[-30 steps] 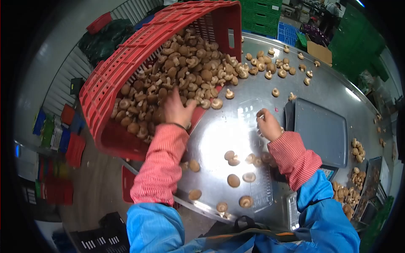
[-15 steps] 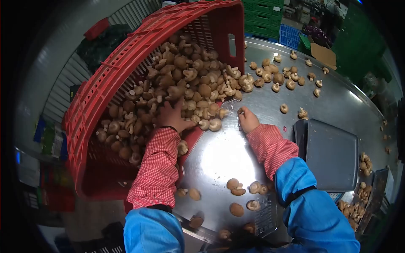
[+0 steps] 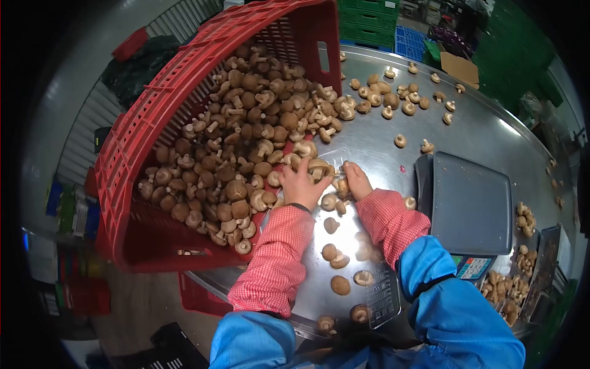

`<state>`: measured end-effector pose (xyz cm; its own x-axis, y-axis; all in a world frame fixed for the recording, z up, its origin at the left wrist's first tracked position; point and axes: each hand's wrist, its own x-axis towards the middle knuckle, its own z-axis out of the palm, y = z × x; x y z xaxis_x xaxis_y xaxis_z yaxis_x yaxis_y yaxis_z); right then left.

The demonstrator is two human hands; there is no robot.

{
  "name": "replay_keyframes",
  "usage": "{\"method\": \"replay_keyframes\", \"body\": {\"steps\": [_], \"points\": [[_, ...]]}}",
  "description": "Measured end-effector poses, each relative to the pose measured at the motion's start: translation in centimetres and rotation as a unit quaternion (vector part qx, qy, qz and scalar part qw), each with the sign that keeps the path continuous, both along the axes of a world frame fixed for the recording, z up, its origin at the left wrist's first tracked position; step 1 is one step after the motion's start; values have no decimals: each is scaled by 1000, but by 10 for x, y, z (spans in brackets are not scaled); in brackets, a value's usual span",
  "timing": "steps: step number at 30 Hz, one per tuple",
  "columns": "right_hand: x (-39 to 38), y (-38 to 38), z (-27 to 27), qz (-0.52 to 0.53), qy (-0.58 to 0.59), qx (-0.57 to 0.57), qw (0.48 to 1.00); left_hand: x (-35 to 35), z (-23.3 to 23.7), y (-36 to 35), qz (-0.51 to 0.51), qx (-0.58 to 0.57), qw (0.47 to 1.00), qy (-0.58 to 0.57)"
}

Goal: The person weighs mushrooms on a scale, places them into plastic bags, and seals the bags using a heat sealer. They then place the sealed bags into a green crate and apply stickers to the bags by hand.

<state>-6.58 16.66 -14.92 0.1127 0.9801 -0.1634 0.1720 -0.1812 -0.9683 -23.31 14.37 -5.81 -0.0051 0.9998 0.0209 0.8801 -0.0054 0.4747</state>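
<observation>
A red plastic crate [image 3: 132,212] lies tipped on its side, with a heap of brown mushrooms [image 3: 246,132] spilling from its mouth onto the metal table [image 3: 375,163]. My left hand [image 3: 299,186] is at the spill's edge, its fingers curled round a few mushrooms [image 3: 319,168] against a clear plastic tray [image 3: 337,155]. My right hand [image 3: 357,181] pinches the tray's right side. The tray is partly hidden by the hands and mushrooms. Several loose mushrooms [image 3: 332,226] lie on the metal just below both hands.
A grey-topped scale [image 3: 472,203] stands right of my right arm. Another clear plastic tray [image 3: 384,298] lies near the front edge. Scattered mushrooms [image 3: 409,107] are at the back, and trays of mushrooms [image 3: 504,295] at far right. Green crates [image 3: 369,24] are stacked behind the table.
My left hand has come out of the crate to the right, bringing mushrooms to the tray. More mushrooms lie below the hands. My right hand stays at the tray; the view has shifted slightly.
</observation>
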Motion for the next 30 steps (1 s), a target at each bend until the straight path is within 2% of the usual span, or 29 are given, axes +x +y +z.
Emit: {"method": "replay_keyframes", "body": {"steps": [2,3,4,5,7,8,12,15,16,19,23,25,27,29,30], "points": [[-10,-22,19,-30,179,-49,982,21,-2,-24,-12,28,999,-11],[-14,-33,24,-44,268,-75,960,33,-5,-38,-47,7,997,-68],[-15,-33,13,-45,294,-32,954,45,-9,-54,-33,36,999,-22],[-11,-36,2,-45,315,-39,947,53,-12,-65,-20,66,997,24],[-9,-52,25,-46,357,-53,932,55,-5,-76,-43,83,995,23],[1,-60,41,21,190,-37,981,56,0,-83,-56,90,994,23],[6,-86,60,26,387,-86,918,49,50,-117,-144,71,986,52],[7,-97,40,-5,406,-61,912,24,67,-138,-158,111,981,4],[7,-98,36,-25,390,-73,918,16,68,-142,-177,109,977,-45],[7,-118,42,-65,437,-64,895,6,75,-163,-253,97,958,-89],[13,-145,65,-65,438,-64,894,8,93,-188,-349,53,934,-52],[14,-153,70,-56,422,-35,904,5,92,-182,-310,76,944,-83],[17,-163,67,-75,407,-35,910,6,99,-182,-240,27,962,-125],[20,-169,47,-96,363,-24,926,5,80,-174,-141,110,969,-170],[20,-174,58,-134,335,-55,931,6,68,-169,-93,152,965,-190]]}}
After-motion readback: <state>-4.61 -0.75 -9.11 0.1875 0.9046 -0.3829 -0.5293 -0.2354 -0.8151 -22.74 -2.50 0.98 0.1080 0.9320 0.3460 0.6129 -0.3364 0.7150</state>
